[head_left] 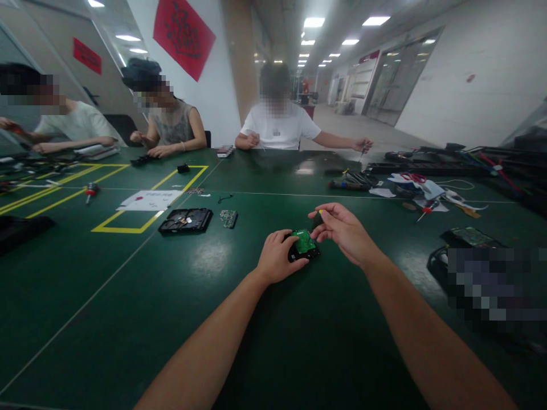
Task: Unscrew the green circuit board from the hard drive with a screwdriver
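A black hard drive (304,247) with a green circuit board on top lies on the dark green table (179,307) in front of me. My left hand (278,256) curls around its left side and holds it down. My right hand (342,229) is closed round a screwdriver (317,219) with a dark handle and yellow cap, its tip pointing down at the board's far right corner.
An opened black drive (186,220) and a loose circuit board (228,218) lie to the left, beside a yellow-taped square holding a white sheet (150,200). Three people sit across the table. Tools, cables and drive parts clutter the right side (427,188).
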Available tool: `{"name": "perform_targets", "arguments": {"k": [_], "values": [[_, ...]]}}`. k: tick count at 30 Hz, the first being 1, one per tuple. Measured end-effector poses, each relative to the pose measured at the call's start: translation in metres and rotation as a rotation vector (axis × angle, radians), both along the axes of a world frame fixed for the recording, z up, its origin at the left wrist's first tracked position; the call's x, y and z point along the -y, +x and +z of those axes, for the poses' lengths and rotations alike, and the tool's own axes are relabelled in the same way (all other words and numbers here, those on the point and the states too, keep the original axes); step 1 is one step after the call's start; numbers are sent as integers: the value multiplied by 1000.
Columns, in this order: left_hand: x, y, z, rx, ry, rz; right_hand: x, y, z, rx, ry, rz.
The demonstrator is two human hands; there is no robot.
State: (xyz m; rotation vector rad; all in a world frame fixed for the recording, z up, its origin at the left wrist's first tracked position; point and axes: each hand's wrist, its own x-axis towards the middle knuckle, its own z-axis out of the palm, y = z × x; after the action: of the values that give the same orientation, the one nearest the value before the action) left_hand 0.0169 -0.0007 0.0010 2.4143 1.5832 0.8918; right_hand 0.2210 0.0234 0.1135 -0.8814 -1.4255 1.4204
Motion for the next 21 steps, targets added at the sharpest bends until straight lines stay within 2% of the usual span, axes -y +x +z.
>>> {"name": "perform_targets", "arguments": {"k": [8,14,21], "values": [[-1,0,-2,-2,4,13,-5,8,2,228,108,-142],[-1,0,-2,0,-17,12,-2,8,5,170,119,-106],[0,0,0,-12,-12,15,2,4,5,236,123,-167]]}}
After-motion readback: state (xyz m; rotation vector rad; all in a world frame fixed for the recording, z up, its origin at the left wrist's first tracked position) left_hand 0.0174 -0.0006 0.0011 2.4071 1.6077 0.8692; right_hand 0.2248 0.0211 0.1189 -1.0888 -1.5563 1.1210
